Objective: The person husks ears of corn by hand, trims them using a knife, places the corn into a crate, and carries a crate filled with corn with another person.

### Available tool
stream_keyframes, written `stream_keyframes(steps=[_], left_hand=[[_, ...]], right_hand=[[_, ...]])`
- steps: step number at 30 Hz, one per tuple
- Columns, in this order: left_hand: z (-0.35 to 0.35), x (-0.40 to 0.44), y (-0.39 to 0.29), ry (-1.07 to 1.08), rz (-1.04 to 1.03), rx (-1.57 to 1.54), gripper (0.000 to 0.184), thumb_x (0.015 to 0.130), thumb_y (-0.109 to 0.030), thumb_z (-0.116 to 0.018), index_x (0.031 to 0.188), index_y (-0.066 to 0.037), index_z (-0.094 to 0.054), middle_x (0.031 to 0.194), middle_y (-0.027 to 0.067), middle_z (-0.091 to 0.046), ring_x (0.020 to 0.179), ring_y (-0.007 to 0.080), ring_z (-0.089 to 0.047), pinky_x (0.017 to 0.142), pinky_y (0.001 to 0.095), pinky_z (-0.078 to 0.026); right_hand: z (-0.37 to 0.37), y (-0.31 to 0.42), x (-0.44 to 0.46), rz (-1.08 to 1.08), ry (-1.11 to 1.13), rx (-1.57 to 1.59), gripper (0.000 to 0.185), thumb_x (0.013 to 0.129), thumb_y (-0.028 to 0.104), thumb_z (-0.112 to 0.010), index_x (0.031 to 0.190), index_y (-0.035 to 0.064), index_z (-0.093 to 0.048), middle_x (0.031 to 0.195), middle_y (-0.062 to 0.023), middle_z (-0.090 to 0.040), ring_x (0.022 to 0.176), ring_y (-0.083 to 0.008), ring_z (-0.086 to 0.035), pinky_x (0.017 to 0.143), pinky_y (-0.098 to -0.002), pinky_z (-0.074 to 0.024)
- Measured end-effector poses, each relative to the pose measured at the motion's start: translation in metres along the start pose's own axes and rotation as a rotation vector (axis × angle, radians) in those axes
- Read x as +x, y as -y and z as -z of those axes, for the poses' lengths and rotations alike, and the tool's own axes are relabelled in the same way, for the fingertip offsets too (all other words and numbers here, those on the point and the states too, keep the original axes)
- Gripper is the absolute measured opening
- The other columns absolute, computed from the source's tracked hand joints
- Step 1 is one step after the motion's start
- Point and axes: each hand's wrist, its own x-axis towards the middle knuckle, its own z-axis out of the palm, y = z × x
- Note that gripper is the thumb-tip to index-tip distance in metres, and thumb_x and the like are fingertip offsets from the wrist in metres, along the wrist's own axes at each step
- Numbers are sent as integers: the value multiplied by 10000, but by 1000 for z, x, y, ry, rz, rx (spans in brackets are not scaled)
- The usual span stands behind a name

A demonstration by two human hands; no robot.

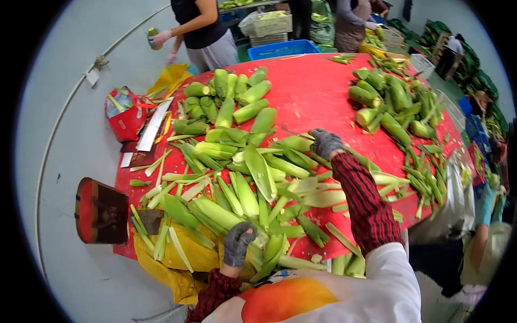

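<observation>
Corn ears (pixel 245 194): main heap, near ctr to left of red worktop (pixel 307 89), most in green husk. Loose leaves (pixel 261 172) among them, so I'd log the work as partway: some stripping done, plenty left.
Far-left pile (pixel 250 110): plump ears, ends look cut; prob. done, can't confirm.
Right pile (pixel 396 94): similar ears, w/ trimmings (pixel 431 175) on its near side, along right edge.
Right hand (pixel 326 144): grey glove, above far side of heap, fingers closed round what looks like a thin tool (pixel 296 133).
Left hand (pixel 238 244): grey glove, fingers curled, at near edge beside husked ears; can't tell if it grips one.
Room: red strip betw. far-left & right piles, running to far edge; I rate it widest for moving. Near side tight: leaves over edge, yellow cloth (pixel 177 288) hanging. Left edge: box (pixel 102 210), red bag (pixel 125 123). Beyond far edge: blue crate (pixel 283 50), co-worker (pixel 196 32).
</observation>
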Motion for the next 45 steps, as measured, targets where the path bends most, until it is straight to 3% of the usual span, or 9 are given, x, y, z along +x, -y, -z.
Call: stream_keyframes(steps=[7,11,13,16,19,23,32,39,45], left_hand=[[5,-16,-4,-200,-31,5,259,766,-112,-574,975,34,-526,840,121,-586,740,206,-579,675,315,-481],[-3,-3,-13,-144,-32,-25,264,765,-117,-576,975,35,-527,842,120,-587,734,204,-580,673,309,-480],[-9,15,-12,-34,-76,0,268,760,-120,-584,972,34,-529,849,118,-588,730,203,-580,673,305,-482],[-44,49,-16,130,-86,135,345,767,-144,-591,1036,42,-480,929,114,-567,840,165,-553,751,267,-453],[-86,69,-22,335,-320,427,477,754,-202,-612,1109,47,-412,990,136,-545,854,178,-552,720,283,-470],[-111,48,-51,580,-398,495,539,732,-222,-627,1143,32,-387,990,148,-540,827,191,-563,692,299,-477],[-67,-9,-45,624,-683,596,394,674,-168,-606,1013,-13,-479,818,173,-562,717,307,-565,652,351,-462],[-45,-14,-31,466,-683,598,301,687,-90,-508,972,6,-523,843,189,-577,741,288,-577,667,329,-464],[-39,-22,-27,476,-231,204,323,683,-49,-471,995,30,-495,844,87,-574,718,142,-527,672,258,-439]], right_hand=[[-59,-4,75,85,515,-452,572,564,365,-679,1061,124,-531,956,-113,-590,883,-281,-570,711,-385,-474],[-60,-51,43,-241,620,-80,590,544,553,-649,876,65,-634,849,-145,-614,827,-245,-590,700,-357,-469],[-44,-66,-5,-347,648,186,592,602,608,-581,741,35,-632,656,-151,-598,577,-237,-586,569,-346,-467],[-50,-65,-80,-395,342,1126,407,639,354,-710,808,15,-560,563,-28,-530,428,-104,-487,408,-237,-410],[2,-6,-133,-283,281,1259,406,657,284,-709,909,9,-550,642,-23,-552,500,-97,-510,455,-232,-429],[28,54,-183,-24,-29,1064,602,614,313,-734,1071,5,-493,974,-81,-567,872,-117,-521,772,-270,-429],[44,134,-258,-157,-167,1001,628,549,335,-768,1009,-9,-514,874,-90,-599,788,-141,-571,712,-262,-460],[36,143,-270,-147,-106,937,596,559,321,-766,992,-10,-526,875,-90,-602,769,-127,-570,685,-255,-460],[10,87,-261,-110,376,1354,526,600,253,-731,1015,0,-530,846,-52,-592,721,-133,-552,662,-243,-452]])
